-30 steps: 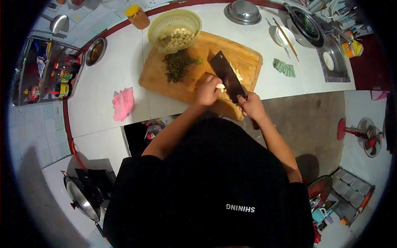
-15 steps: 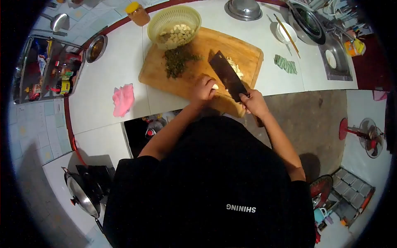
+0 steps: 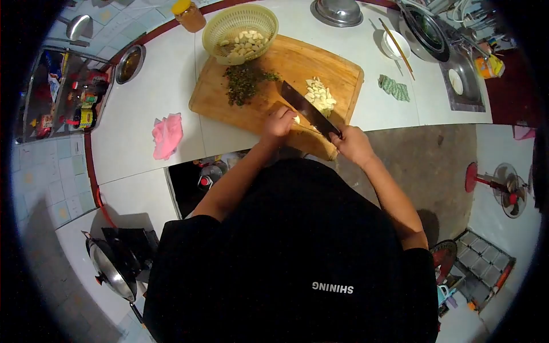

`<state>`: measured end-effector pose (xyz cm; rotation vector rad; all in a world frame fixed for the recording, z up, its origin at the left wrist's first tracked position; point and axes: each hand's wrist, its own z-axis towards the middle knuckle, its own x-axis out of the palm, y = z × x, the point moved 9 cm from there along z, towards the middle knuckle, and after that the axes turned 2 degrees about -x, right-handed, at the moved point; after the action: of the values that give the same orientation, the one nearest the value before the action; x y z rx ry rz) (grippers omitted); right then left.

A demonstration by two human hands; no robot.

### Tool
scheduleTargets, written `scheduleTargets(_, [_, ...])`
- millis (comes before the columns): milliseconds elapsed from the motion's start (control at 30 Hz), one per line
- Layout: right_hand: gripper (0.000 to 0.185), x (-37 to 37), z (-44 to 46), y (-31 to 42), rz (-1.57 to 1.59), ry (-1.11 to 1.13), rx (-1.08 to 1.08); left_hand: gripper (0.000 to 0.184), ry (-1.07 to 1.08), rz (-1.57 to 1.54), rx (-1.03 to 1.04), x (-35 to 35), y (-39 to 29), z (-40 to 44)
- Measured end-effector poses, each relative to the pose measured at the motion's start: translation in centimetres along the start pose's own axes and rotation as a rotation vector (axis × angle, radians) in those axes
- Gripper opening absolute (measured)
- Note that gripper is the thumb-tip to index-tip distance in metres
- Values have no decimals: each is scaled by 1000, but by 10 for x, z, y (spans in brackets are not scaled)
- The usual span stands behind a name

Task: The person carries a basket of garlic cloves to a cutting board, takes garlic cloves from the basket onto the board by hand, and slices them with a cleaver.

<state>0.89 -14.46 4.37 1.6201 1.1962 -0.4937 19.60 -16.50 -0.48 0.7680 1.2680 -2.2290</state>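
Note:
My right hand (image 3: 353, 144) grips the handle of a cleaver (image 3: 309, 108), whose dark blade slants up and left over the near part of the wooden cutting board (image 3: 271, 123). My left hand (image 3: 278, 123) has its fingers curled on a pale garlic clove (image 3: 296, 120), just left of the blade. Beyond the blade lies a pile of cut garlic (image 3: 320, 97). Chopped dark green herbs (image 3: 241, 86) are heaped on the board's left side. A yellow plastic basket (image 3: 214, 28) with peeled garlic cloves (image 3: 250, 44) rests at the board's far left corner.
A pink cloth (image 3: 167, 136) lies left of the board, and a green striped cloth (image 3: 394, 88) to the right. Around the counter stand a yellow-lidded jar (image 3: 190, 17), a metal bowl (image 3: 337, 12), a white bowl with chopsticks (image 3: 394, 44) and a sink (image 3: 466, 94).
The cleaver blade has tipped from showing its broad face to nearly edge-on, and its tip has come nearer and left. More cut garlic shows behind it. My left hand stays at the clove.

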Motion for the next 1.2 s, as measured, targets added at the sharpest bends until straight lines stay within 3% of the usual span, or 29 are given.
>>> scheduleTargets(267, [26, 26, 24, 11, -49, -64, -56, 16, -26, 90, -6, 10, 11, -8])
scheduleTargets(367, [26, 15, 17, 11, -45, -48, -57, 18, 77, 148, -53, 11, 10, -7])
scheduleTargets(433, [25, 12, 12, 18, -80, -7, -45, 18, 210, -21, -302, 31, 37, -13])
scheduleTargets(500, [26, 21, 14, 17, -97, 3, -36, 19, 178, -14, -253, 31, 37, -15])
scheduleTargets(567, [28, 38, 28, 8, -101, -26, -36, 18, -32, 174, 101, 5, 3, -8])
scheduleTargets(767, [26, 12, 13, 12, 89, -6, 8, 19, 7, 173, 32, 12, 11, -12])
scheduleTargets(867, [26, 33, 24, 9, -103, 45, 26, 17, -28, 173, 29, 2, 0, -10])
scheduleTargets(967, [27, 39, 34, 13, -28, -48, -63, 16, -51, 154, 88, 10, 7, -10])
scheduleTargets(1067, [28, 22, 26, 11, 84, -35, -39, 17, 29, 181, 17, 13, 12, -11])
scheduleTargets(1167, [28, 17, 14, 4, 213, 140, 146, 16, 2, 245, 15, 23, 23, -18])
scheduleTargets(1200, [28, 20, 17, 6, 160, 123, 105, 17, -5, 204, 9, 19, 20, -18])
